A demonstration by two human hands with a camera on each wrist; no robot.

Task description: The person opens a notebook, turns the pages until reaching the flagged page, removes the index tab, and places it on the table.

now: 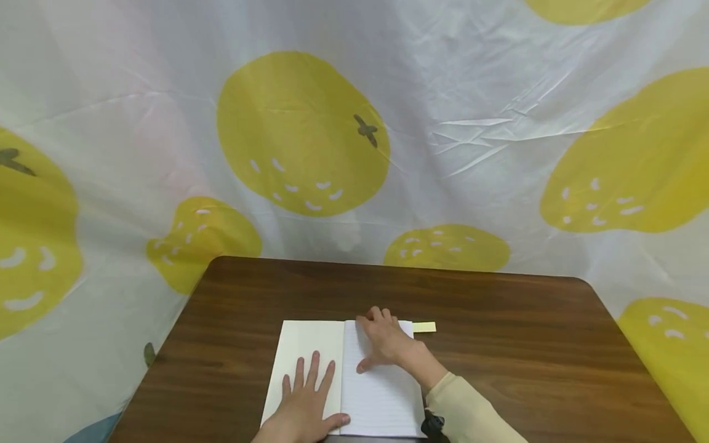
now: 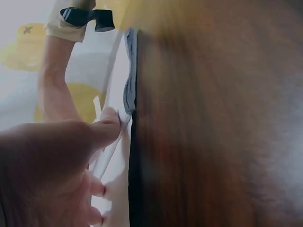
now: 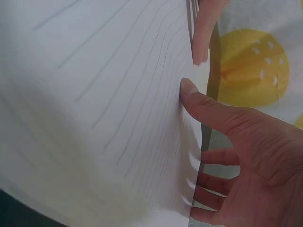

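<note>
An open notebook point(image 1: 376, 400) with lined white pages lies on a dark brown wooden table point(image 1: 526, 344) at its near edge. My left hand point(image 1: 309, 394) lies flat on the left page with straight, spread fingers, and its thumb point(image 2: 106, 127) rests at the notebook's edge point(image 2: 129, 87). My right hand point(image 1: 383, 339) rests on the upper part of the right page near the spine. Its thumb point(image 3: 189, 90) touches the lined page point(image 3: 94, 109) and its fingers point(image 3: 213, 189) are spread over the paper. Neither hand holds anything.
A small yellow paper slip point(image 1: 424, 327) lies on the table just past the notebook's top right corner. A white cloth with yellow fruit prints point(image 1: 301, 132) hangs behind and around the table. The right arm's beige sleeve point(image 1: 471, 412) crosses the table's near edge.
</note>
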